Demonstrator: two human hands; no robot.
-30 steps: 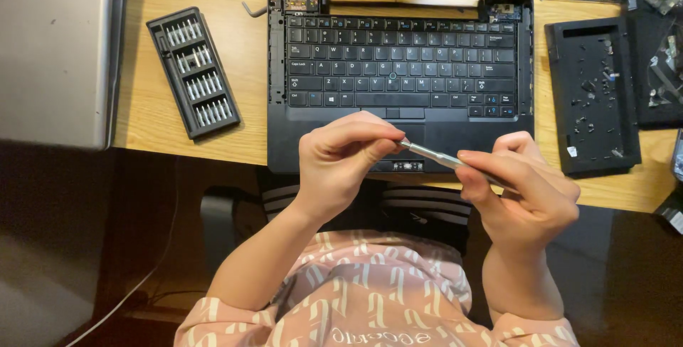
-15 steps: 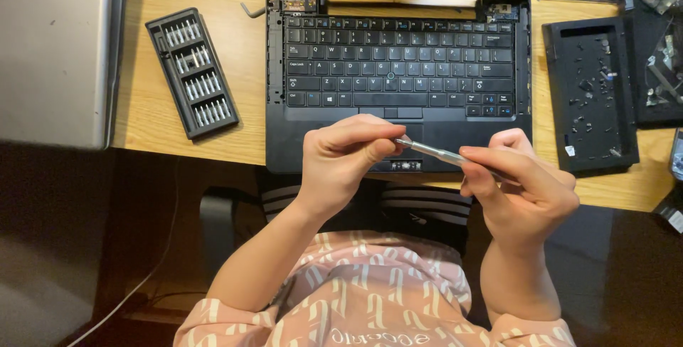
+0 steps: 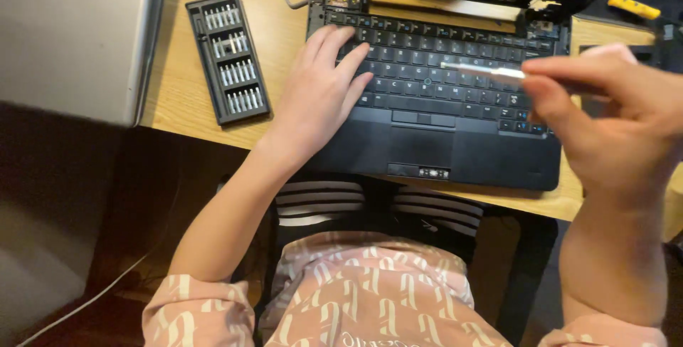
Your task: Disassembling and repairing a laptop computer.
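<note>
Where both hands met before, left hand (image 3: 320, 94) now flat on laptop keyboard (image 3: 441, 80), right hand (image 3: 605, 116) gripping screwdriver (image 3: 484, 71)

Single head-worn view, looking steeply down from close above, laptop (image 3: 434, 98) at centre, wooden desk (image 3: 178, 98) stretching far, lap nearest, bit case (image 3: 228, 59) at left.

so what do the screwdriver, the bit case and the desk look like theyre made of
Screwdriver: probably metal, with a pale silvery sheen along the shaft. Bit case: likely matte dark plastic, holding rows of shiny metal bits. Desk: wood or wood-look laminate, tan with faint grain.
</note>
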